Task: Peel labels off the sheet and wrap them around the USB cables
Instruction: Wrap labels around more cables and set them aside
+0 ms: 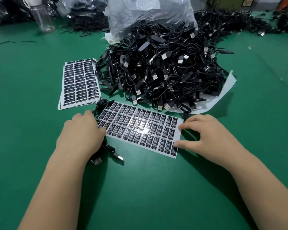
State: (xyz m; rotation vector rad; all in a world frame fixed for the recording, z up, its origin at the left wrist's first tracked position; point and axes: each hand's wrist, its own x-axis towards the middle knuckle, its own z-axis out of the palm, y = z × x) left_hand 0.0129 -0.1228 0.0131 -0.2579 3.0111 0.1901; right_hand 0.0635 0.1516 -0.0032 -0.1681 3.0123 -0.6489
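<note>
Picking at the near corner of the white sheet of black labels (140,128) on the green table (148,188), my right hand (204,138) pinches its edge; my left hand (81,133) grips black USB cables (106,155). A heaped black cable pile (165,68) crowds behind, a spare label stack (79,83) beside it.

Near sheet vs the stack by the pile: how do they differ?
The near sheet is a single sheet lying lengthwise across the view; the stack is several sheets, fanned at the edges, running away from the camera. The near sheet has a bare gap at its right end, where the right hand picks at a label; the stack's top looks full and untouched. Both carry rows of black labels.
</note>
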